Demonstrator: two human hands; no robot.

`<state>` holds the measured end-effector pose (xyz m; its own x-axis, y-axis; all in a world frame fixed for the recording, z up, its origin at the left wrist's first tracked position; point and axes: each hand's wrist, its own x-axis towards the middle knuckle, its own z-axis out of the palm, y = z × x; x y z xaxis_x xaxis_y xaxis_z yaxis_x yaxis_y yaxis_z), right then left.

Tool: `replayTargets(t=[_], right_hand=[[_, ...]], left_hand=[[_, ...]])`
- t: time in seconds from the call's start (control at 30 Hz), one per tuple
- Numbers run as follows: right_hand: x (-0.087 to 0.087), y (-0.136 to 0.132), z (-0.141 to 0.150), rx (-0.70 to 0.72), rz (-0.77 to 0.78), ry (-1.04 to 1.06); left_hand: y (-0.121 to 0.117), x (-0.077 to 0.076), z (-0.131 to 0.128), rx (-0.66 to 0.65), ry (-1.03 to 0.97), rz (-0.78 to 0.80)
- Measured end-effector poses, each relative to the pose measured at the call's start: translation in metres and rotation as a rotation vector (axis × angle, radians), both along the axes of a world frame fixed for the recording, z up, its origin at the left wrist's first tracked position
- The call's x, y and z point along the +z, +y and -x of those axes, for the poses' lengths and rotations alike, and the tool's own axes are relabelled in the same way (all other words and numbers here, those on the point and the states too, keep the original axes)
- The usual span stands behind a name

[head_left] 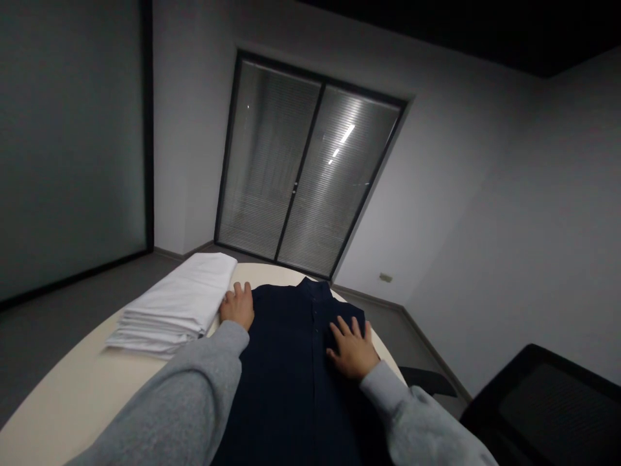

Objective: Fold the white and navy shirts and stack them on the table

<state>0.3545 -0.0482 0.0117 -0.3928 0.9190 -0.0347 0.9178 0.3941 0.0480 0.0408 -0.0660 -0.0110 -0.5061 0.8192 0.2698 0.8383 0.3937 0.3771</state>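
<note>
A dark navy shirt point(291, 369) lies flat on a cream table point(72, 395), collar at the far end. My left hand point(237, 305) rests at the shirt's left shoulder edge, fingers curled down over the cloth. My right hand point(352, 348) lies flat on the shirt's right chest with its fingers spread. Both arms wear grey sleeves.
A stack of folded white cloths point(177, 304) sits on the table just left of my left hand. A black chair point(543, 401) stands at the right. A window with closed blinds point(305, 168) fills the far wall.
</note>
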Motion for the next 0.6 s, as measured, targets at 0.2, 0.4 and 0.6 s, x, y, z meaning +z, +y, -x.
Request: replayTargets(t=[0.2,0.4,0.6], right_hand=[[-0.013,0.021,0.151,0.356,0.08,0.165],[-0.047,0.03,0.195,0.395,0.068,0.276],[-0.057,0.036,0.19,0.412,0.107,0.328]], left_hand=[[0.023,-0.005,0.014,0.025,-0.276,0.001],[0.034,-0.001,0.028,0.03,-0.419,-0.11],[0.043,0.018,0.02,0.034,-0.519,-0.267]])
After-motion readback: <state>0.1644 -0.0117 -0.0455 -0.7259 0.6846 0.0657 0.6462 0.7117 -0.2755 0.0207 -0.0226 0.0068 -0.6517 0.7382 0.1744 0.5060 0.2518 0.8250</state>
